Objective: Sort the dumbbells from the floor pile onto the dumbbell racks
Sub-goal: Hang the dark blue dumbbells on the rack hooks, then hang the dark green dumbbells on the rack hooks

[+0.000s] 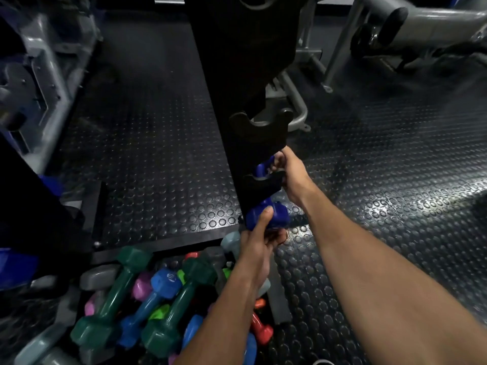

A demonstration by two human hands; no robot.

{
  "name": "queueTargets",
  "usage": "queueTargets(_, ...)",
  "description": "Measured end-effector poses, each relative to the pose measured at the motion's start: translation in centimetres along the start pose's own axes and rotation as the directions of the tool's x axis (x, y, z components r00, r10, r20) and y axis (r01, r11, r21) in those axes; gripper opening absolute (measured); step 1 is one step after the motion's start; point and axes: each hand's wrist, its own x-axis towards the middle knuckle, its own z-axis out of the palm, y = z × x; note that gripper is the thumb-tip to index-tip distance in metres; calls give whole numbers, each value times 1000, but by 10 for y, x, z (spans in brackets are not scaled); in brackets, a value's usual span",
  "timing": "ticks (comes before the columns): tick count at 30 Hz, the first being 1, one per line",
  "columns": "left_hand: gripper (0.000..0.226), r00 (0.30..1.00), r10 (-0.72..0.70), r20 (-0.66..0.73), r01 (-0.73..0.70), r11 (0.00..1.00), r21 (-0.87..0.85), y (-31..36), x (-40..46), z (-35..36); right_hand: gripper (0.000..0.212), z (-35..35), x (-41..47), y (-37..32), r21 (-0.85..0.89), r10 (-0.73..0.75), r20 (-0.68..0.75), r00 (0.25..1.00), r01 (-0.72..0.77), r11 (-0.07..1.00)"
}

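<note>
A dark blue dumbbell (274, 214) hangs at the lower cradle (263, 180) of the black upright rack (237, 88). Its near head shows below the cradle, its handle (262, 168) above it. My left hand (259, 238) grips the near head from below, thumb on top. My right hand (292, 172) curls round the handle at the cradle's far side. The cradle above (261, 122) holds nothing. The floor pile (158, 299) of green, blue, pink, grey, red and lime dumbbells lies at the bottom left, partly hidden by my left forearm.
Black studded rubber flooring (395, 206) spreads to the right and behind the rack. Grey gym machine frames stand at the left (39, 75) and top right (395, 30). A raised black mat edge (158, 246) borders the pile.
</note>
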Motion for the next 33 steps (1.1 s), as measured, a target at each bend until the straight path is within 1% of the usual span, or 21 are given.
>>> queueTargets(1,62,1000,-7,-5,7,1000,-3,-1,-1,0,77,2,-2,2,-6,10,20,1000,-10,1000)
queueTargets(2,61,1000,-11,-16,11,1000,-14,0,-3,2,70,1,1,5,-6,1,25,1000,-1,1000)
queueTargets(4,62,998,-34,-43,34,999,-15,2,-5,5,45,-2,2,11,16,-8,26,1000,7,1000)
queueTargets(5,67,998,-44,-46,44,999,2,3,-5,5,39,-3,2,13,11,-24,29,999,24,1000)
queueTargets(8,83,998,-65,-7,65,995,73,5,-7,3,34,-6,0,17,-39,-34,46,998,36,999)
queueTargets(9,82,997,-73,2,73,993,94,5,-8,0,33,-6,-2,17,-42,-36,42,998,37,998)
queueTargets(10,77,996,-84,5,83,989,120,5,-8,-2,32,-5,-5,17,-51,-40,43,998,43,998)
queueTargets(12,57,995,-100,11,97,980,171,8,-12,-5,36,-3,-15,14,-68,-34,41,999,37,997)
queueTargets(13,52,995,-96,5,93,977,192,9,-13,-6,42,-4,-18,14,-81,-32,30,999,35,996)
queueTargets(15,55,998,-63,-6,63,968,245,10,-15,-11,56,-8,-25,12,-99,-17,3,1000,17,995)
queueTargets(18,53,999,-23,30,9,917,400,9,-26,-28,62,-19,-35,16,-153,-22,-46,999,15,988)
queueTargets(19,57,999,-17,29,1,891,454,9,-31,-37,63,-25,-38,19,-177,-23,-70,997,11,984)
queueTargets(20,60,1000,-15,10,8,871,491,9,-36,-46,65,-30,-43,23,-201,-20,-95,995,0,980)
queueTargets(23,47,995,-20,-94,65,862,503,16,-56,-71,69,-47,-62,37,-211,-3,-157,988,-31,977)
queueTargets(24,55,992,-1,-128,67,856,513,19,-63,-80,69,-51,-69,42,-210,6,-180,984,-44,977)
queueTargets(25,70,988,31,-154,58,841,538,20,-68,-92,69,-55,-77,49,-205,13,-204,979,-56,977)
queueTargets(26,79,984,67,-162,39,818,574,22,-74,-102,69,-57,-86,56,-199,23,-232,972,-71,977)
queueTargets(27,78,980,103,-168,20,796,605,23,-80,-113,68,-59,-93,64,-186,36,-263,964,-87,979)
queueTargets(31,47,941,220,-258,12,738,675,35,-105,-152,65,-55,-126,97,-101,110,-407,907,-164,981)
queueTargets(33,33,918,261,-298,29,706,708,41,-116,-172,72,-51,-142,117,-111,146,-445,884,-216,970)
